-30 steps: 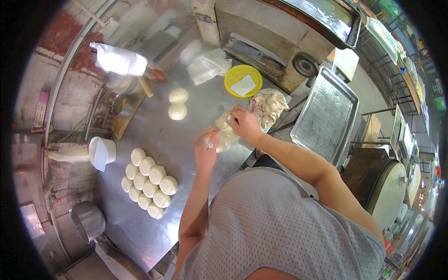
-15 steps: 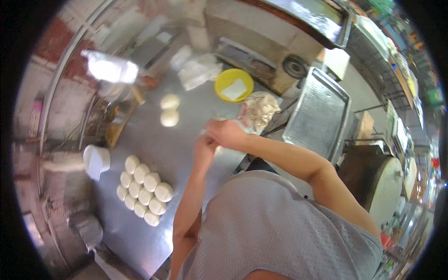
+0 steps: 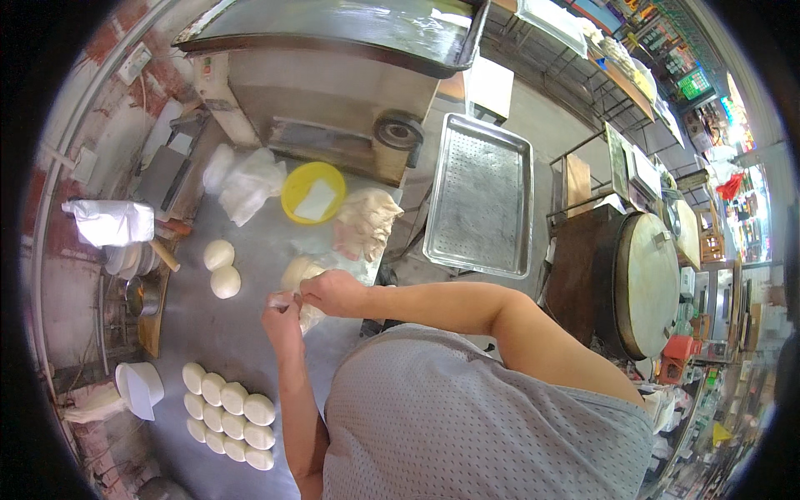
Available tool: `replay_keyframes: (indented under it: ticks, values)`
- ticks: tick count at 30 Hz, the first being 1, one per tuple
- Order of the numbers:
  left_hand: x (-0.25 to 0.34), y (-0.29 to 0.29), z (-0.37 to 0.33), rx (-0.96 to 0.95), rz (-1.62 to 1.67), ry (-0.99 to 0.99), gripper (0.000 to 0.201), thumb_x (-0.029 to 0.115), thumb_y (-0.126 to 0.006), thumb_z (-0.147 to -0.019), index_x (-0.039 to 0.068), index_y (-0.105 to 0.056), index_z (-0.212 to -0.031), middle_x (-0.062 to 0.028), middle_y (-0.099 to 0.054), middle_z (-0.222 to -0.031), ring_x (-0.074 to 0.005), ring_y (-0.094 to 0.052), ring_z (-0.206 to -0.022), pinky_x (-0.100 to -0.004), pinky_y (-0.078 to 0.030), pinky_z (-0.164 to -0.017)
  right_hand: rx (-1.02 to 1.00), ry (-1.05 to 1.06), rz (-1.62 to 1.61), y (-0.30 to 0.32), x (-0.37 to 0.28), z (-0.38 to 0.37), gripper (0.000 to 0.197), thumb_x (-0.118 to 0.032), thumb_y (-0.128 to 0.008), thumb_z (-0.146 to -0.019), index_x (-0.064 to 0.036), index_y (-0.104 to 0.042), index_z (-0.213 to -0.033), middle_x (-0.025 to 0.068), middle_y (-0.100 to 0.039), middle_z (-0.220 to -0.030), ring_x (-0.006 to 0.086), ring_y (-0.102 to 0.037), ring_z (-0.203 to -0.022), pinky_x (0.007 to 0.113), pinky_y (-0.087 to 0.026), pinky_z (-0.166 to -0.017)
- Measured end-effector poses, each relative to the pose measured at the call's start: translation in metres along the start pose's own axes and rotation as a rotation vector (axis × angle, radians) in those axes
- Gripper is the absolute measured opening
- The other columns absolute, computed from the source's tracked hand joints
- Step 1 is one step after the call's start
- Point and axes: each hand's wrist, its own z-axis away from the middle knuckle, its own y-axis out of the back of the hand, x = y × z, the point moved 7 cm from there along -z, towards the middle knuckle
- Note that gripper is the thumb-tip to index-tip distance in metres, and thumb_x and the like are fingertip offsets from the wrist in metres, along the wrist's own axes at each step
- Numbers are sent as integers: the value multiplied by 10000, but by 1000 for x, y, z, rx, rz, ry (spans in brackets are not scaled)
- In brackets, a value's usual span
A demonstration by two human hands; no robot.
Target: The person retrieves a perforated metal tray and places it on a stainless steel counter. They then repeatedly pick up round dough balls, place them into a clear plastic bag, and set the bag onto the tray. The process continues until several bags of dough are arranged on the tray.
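Adjoining pale dough (image 3: pixel 299 272), both hands (image 3: pixel 283 319) (image 3: pixel 335 294)

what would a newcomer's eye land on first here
Probably the round yellow lid or bowl, bright toward the top of the grey table. Next, the dough rounds in neat rows at lower left, then the left hand and right hand, close together left of centre.

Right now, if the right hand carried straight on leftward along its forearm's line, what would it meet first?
Most likely the left hand, which lies directly ahead of the right hand; whether the two hands already touch is hard to tell.
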Motion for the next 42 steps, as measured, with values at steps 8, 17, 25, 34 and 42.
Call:
replay_keyframes:
  ticks: [8,17,25,34,42]
  values:
    - [54,-12,15,-58,-510,-541,156,-60,-646,-862,24,-623,-991,-185,-665,-915,-375,-646,-831,-456,-509,-744,-221,-59,189,1,5,-18,133,-222,-671,-881,-102,-710,-920,155,-720,-842,388,-708,-803,509,-552,-684]
    - [53,-6,7,134,-522,-688,151,-71,-631,-844,28,-568,-939,-163,-619,-892,-385,-615,-822,-484,-490,-732,-238,134,124,11,-15,-54,228,-113,-624,-849,-140,-742,-1042,98,-732,-986,346,-681,-1003,484,-559,-850]
    - [46,-14,9,312,-405,-623,122,-54,-663,-864,33,-592,-911,-136,-600,-881,-342,-598,-816,-451,-484,-737,-342,162,193,-25,10,-67,204,-119,-638,-849,-112,-744,-1024,126,-726,-1000,354,-682,-1013,475,-554,-859]
    - [30,-8,20,336,-414,-586,69,51,-678,-906,21,-643,-957,-144,-647,-963,-344,-617,-898,-468,-493,-820,-443,319,104,-29,18,-80,168,-170,-643,-896,-86,-748,-998,147,-707,-1034,365,-677,-1024,492,-531,-898]
    - [22,14,30,322,-571,-644,88,7,-696,-832,53,-651,-892,-140,-650,-978,-356,-591,-977,-473,-435,-914,-368,536,516,-5,-13,-70,152,-141,-647,-808,-63,-708,-924,108,-650,-1001,313,-660,-1004,430,-546,-844]
